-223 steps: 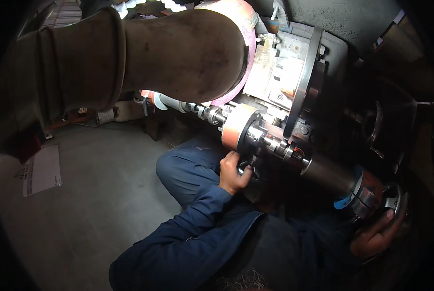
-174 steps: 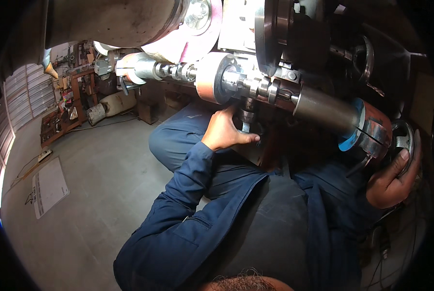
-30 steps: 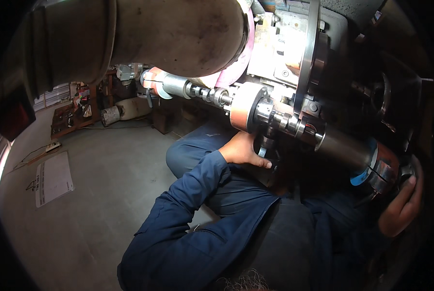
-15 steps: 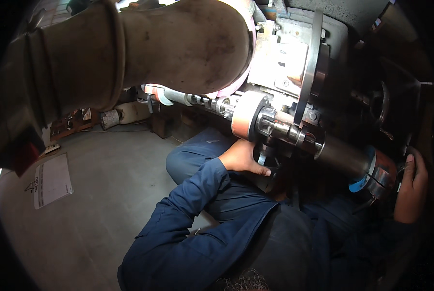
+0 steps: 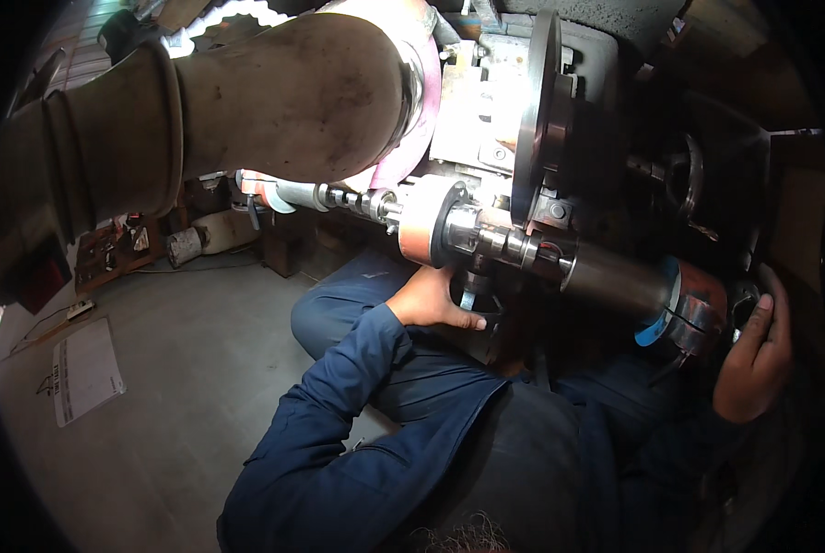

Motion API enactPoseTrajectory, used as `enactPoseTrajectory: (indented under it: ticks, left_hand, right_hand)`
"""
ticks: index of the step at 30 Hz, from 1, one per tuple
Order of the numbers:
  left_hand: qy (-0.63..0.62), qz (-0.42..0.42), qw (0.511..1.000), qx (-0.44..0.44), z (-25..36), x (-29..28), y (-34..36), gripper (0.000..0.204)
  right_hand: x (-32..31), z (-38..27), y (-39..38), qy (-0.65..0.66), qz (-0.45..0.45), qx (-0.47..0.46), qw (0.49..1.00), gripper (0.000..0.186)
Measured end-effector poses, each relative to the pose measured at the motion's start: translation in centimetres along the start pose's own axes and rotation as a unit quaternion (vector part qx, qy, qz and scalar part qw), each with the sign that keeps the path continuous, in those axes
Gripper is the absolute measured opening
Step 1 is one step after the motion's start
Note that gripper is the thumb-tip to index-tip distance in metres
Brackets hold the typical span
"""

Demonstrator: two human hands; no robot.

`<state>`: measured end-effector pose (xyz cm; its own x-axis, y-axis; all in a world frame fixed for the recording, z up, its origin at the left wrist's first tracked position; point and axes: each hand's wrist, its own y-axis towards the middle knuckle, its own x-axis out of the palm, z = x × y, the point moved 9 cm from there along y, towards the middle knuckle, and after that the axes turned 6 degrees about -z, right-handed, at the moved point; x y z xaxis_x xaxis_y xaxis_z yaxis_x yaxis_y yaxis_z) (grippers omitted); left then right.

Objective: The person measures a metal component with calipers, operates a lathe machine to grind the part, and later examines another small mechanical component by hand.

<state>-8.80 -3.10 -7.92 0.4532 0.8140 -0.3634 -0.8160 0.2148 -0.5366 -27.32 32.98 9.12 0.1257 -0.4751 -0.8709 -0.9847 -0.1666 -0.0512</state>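
A steel shaft with several lobes [image 5: 357, 200], like a camshaft, lies across the machine and passes through a ring-shaped collar [image 5: 420, 226], orange on its lower side. Under the collar is my left hand [image 5: 423, 300], its thumb stretched to the right beside a small metal lever [image 5: 468, 300]. The other fingers are hidden behind the collar, so their grip does not show. At the far right, my right hand [image 5: 753, 359] is raised with its fingers stretched upward against a dark machine part, next to an orange-and-blue clamp [image 5: 698, 313] at the end of a dark cylinder [image 5: 615, 276].
A thick, stained duct [image 5: 292, 97] crosses the upper left in front of a pink grinding wheel [image 5: 421, 129]. A large steel disc [image 5: 537, 111] stands upright behind the shaft. On the grey floor [image 5: 191, 369] lies a white printed sheet [image 5: 90, 373].
The view has shifted, so the machine and both hands appear further left. My right hand's thumb and fingers now show slightly further apart. My left hand keeps its place under the collar.
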Motion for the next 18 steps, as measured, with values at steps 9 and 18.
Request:
enactPoseTrajectory:
  ticks: [9,18]
  left_hand:
    - [0.014,0.01,1.0,-0.009,-0.5,0.0,-0.4,0.084]
    - [-0.014,-0.023,0.999,-0.03,-0.4,0.2,-0.1,0.094]
  right_hand:
    - [0.0,-1.2,-2.1,0.056,0.083,-0.031,0.995,0.032]
    - [0.4,-0.1,1.1,0.016,-0.051,0.066,0.996,0.034]
